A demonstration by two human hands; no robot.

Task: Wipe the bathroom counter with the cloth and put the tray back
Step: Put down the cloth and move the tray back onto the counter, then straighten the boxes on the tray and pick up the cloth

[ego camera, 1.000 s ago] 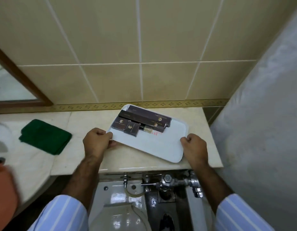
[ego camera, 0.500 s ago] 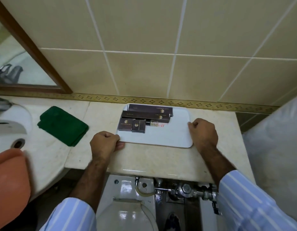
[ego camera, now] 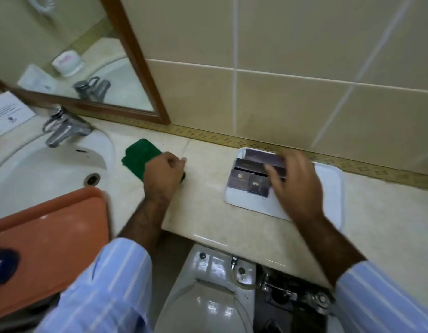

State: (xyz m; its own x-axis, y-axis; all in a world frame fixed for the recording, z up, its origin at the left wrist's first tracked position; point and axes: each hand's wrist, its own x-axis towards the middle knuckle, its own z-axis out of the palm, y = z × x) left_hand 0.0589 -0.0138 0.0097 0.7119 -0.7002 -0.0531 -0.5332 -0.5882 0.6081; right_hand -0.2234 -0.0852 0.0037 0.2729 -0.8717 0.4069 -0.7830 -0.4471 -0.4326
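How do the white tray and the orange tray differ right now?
Colour: the white tray is white, the orange tray orange.
Place: the white tray lies flat on the counter by the wall; the orange tray sits at the near left, over the sink's front edge.
Load: the white tray carries dark boxes; the orange tray's visible surface is bare.
Both have rounded corners and a raised rim.
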